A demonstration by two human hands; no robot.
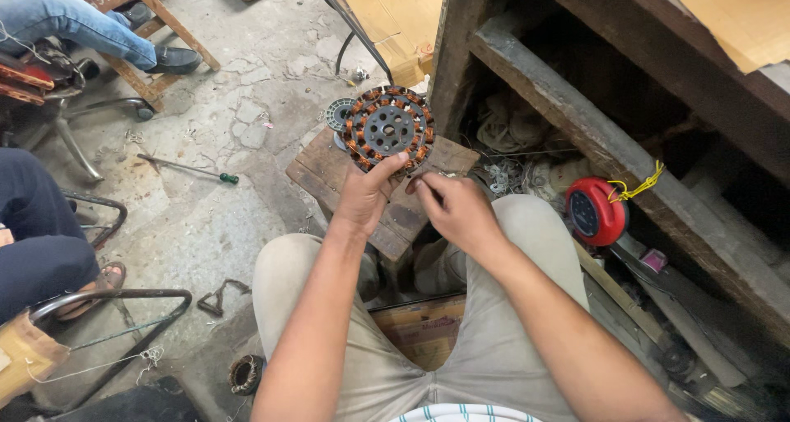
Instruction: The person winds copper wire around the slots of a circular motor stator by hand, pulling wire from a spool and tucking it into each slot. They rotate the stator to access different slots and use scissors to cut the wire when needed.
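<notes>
My left hand (366, 193) grips the lower edge of a round motor stator (388, 128), a dark perforated disc ringed with copper wire coils, holding it upright above a small wooden stool (329, 171). My right hand (451, 204) sits just beside it, fingers pinched near the stator's lower right rim; whether it holds a wire end I cannot tell. A second, smaller round part (337, 113) lies on the stool behind the stator.
A green-handled screwdriver (189, 169) lies on the cracked concrete floor to the left. A red round device (595, 212) hangs by yellow cord from the wooden shelf frame (576, 126) on the right. Other people's legs (49, 11) and metal chair frames (107, 307) stand at left.
</notes>
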